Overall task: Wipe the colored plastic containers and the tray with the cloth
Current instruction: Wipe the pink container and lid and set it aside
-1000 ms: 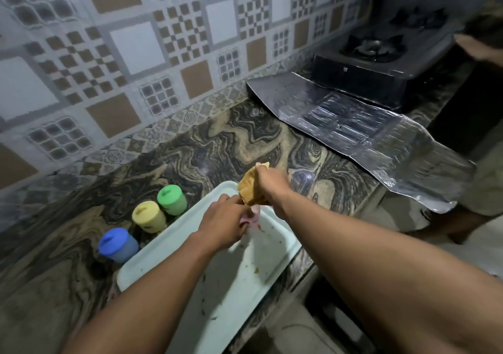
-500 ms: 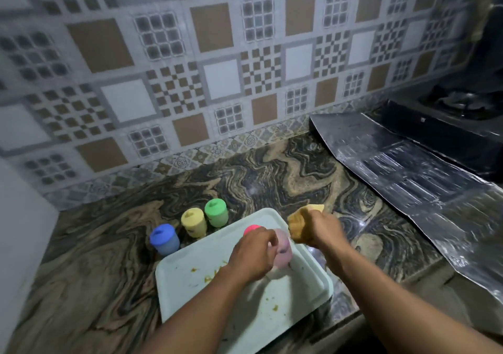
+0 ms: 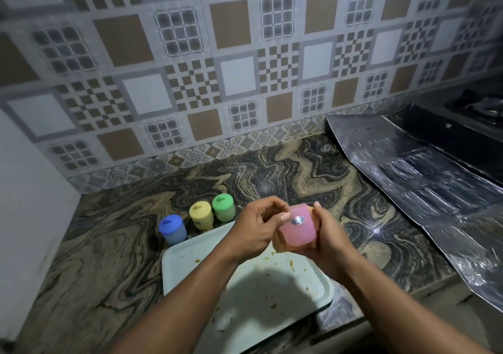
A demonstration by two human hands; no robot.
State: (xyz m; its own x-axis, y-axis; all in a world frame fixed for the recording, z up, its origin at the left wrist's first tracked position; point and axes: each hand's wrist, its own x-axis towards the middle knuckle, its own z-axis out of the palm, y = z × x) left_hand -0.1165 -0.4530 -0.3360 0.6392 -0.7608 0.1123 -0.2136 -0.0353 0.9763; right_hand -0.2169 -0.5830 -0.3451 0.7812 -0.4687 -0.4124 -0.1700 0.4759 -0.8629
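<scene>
Overhead, both hands grip the pink container (image 3: pixel 298 227) above the tray (image 3: pixel 187 261): left hand (image 3: pixel 254 231) pinching its side, right hand (image 3: pixel 326 233) cupping it with the cloth (image 3: pixel 280 246). Blue container (image 3: pixel 172 229), yellow container (image 3: pixel 201 215) and green container (image 3: pixel 223 207) stand just beyond the tray.

A pink container (image 3: pixel 298 227), blue (image 3: pixel 172 229), yellow (image 3: pixel 201 215) and green (image 3: pixel 223 207) containers, pale tray (image 3: pixel 190 261), swirled brown-black counter (image 3: pixel 285 174).

Yellow cloth (image 3: pixel 281 245) mostly hidden behind the pink plastic container (image 3: pixel 298 226) and the right hand (image 3: pixel 328 235). Pale rectangular tray (image 3: pixel 187 261) partly covered by forearms. Black gas stove (image 3: pixel 473 124) cut off at right edge.
</scene>
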